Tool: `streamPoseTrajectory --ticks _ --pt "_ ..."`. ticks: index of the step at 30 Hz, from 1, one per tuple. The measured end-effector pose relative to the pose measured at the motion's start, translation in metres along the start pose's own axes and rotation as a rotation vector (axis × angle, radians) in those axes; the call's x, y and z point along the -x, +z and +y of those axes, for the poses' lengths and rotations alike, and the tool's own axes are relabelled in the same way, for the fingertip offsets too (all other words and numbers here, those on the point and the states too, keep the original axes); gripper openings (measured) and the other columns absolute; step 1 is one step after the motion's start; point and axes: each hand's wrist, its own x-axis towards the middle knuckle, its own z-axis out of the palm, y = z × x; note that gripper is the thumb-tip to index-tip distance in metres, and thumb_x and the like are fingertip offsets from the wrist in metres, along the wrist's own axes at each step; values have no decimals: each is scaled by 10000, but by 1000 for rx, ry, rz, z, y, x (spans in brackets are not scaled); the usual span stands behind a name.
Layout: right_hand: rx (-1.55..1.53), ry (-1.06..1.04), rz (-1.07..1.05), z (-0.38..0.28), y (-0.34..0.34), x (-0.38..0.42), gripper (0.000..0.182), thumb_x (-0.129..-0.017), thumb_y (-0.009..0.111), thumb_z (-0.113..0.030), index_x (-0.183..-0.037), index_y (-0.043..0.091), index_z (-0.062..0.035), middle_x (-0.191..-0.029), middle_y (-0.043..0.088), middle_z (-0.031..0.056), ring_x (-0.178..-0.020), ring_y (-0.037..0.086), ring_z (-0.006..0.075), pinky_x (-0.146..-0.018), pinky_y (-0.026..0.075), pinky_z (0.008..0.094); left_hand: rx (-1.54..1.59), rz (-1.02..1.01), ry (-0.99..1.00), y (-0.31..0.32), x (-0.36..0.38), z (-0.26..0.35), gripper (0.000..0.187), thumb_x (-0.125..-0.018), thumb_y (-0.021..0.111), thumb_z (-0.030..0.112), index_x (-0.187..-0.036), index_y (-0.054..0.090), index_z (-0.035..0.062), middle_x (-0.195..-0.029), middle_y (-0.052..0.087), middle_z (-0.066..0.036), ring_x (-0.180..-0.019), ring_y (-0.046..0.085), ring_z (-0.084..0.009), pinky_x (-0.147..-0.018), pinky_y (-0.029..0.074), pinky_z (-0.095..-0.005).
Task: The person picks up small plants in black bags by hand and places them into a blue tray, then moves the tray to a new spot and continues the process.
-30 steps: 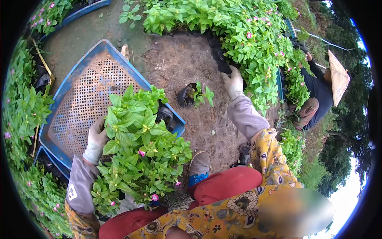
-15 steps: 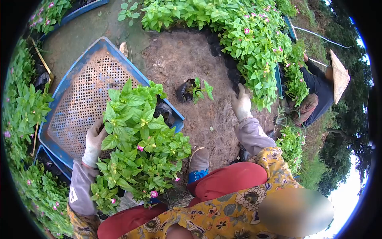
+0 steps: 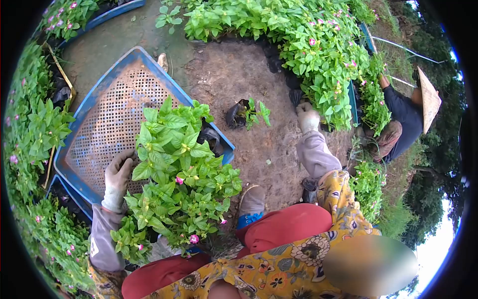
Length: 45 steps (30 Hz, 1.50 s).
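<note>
My right hand, in a pale work glove, is closed at the edge of the block of flowering plants, its fingers on a black nursery bag. Leaves hang over part of that bag. Above the blue-rimmed plastic tray is my left hand, gloved too, with thumb and fingers apart and nothing visible in them. It is beside the leafy potted plants that fill the near end of the tray. A small seedling in a black bag lies tipped over on the soil between my hands.
Bare soil lies between the tray and the plant block. My shoe rests on it. A co-worker in a conical hat crouches at the right beside more plants. Further flowering plants line the left side.
My right hand has closed its fingers at the black bag under the plant block's edge. My left hand has drawn slightly away from the leaves, its fingers now more visible.
</note>
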Motion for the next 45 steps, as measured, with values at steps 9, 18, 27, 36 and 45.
streamPoseTrajectory --ticks 9,18,27,36,45 --pt "-681 289 -143 -82 -19 36 106 -824 681 -123 -870 688 -27 -671 649 41 -552 557 85 -564 471 255 34 52 -23 3 1 10 340 -951 544 147 -1238 545 -36 -1117 624 -90 -922 611 -133 -820 509 -261" --pt "-286 -231 -128 -147 -24 72 145 -776 673 -96 -919 647 -100 -898 657 106 -866 631 314 -760 502 376 90 52 -23 3 2 9 344 -955 539 145 -1250 536 -31 -1134 620 -90 -952 606 -142 -851 497 -274" --pt "-92 -455 -152 -147 -32 68 284 -752 658 -113 -1033 617 -128 -940 629 117 -895 630 335 -760 507 413 39 80 -16 0 14 16 315 -949 532 122 -1220 557 -35 -1107 632 -81 -991 587 -132 -882 459 -249" --pt "144 -879 70 -67 33 15 416 -868 592 -336 -1196 579 -81 -1150 617 152 -1000 624 313 -847 485 473 -11 81 2 -5 16 14 339 -952 538 167 -1236 555 -18 -1124 629 -82 -947 601 -129 -831 479 -252" --pt "-81 -139 -196 -97 -21 58 353 -865 637 -379 -1043 665 -75 -948 681 131 -849 644 295 -753 502 395 65 84 23 -12 18 4 341 -951 555 199 -1218 566 -12 -1085 635 -72 -919 604 -131 -813 489 -256"
